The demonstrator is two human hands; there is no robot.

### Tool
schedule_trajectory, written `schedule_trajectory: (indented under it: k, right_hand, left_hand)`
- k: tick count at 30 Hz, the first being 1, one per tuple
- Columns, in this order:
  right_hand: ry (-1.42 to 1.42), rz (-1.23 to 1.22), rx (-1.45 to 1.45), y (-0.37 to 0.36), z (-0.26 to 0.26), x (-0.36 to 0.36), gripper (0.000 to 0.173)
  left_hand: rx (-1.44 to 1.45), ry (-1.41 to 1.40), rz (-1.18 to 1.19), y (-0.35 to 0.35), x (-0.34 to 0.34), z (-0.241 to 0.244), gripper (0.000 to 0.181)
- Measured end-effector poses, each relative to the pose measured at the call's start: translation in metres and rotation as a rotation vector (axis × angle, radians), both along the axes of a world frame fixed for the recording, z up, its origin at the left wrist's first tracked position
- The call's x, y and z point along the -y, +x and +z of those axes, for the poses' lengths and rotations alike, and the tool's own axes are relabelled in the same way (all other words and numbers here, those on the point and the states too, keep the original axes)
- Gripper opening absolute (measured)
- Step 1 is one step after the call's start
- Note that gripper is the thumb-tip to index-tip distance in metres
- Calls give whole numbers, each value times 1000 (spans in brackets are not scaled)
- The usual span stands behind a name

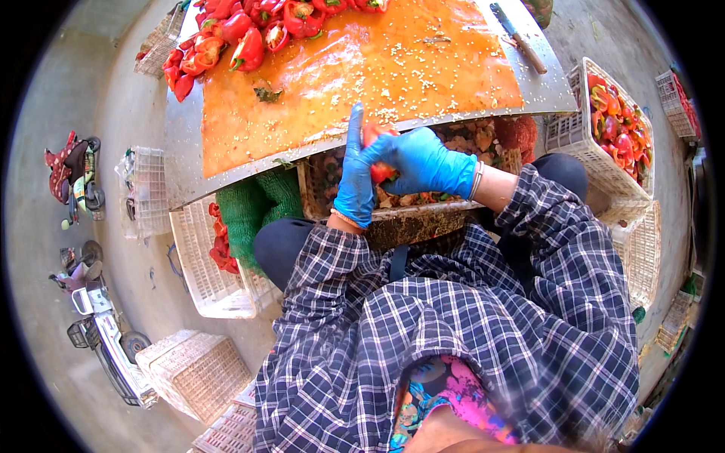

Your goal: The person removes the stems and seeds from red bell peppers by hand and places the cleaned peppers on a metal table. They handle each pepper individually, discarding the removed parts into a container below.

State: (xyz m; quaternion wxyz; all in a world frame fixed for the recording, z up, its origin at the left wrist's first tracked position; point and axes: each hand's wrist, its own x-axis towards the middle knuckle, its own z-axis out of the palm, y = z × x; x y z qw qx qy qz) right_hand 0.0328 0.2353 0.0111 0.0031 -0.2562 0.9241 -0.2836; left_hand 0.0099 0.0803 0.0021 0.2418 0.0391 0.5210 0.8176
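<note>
My left hand (pixel 358 170), in a blue glove, grips a red bell pepper (pixel 380 171) from the left, one finger pointing up. My right hand (pixel 431 162), gloved alike, closes on the pepper from the right and hides much of it. Both hands are just off the near edge of a metal table (pixel 184 164) covered by a wet orange sheet (pixel 294 102) strewn with pale seeds. Below them sits a crate (pixel 408 212) of pepper scraps. A knife (pixel 524 45) lies at the table's right side. Opened red peppers (pixel 249 48) are heaped at the far left.
At my right a white plastic crate (pixel 566 107) holds cut red peppers. Another crate (pixel 195 266) with red pieces stands left, beside green mesh sacks (pixel 243 209). Stacked crates (pixel 192 368) are behind left. Scooters (pixel 107 340) stand farther left on the concrete floor.
</note>
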Motion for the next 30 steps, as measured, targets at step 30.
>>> schedule_trajectory:
  k: [30]
  right_hand:
    - [-1183, -146, 952, 3, 5, 1, 18]
  left_hand:
    - [144, 211, 137, -2, -1, 16, 45]
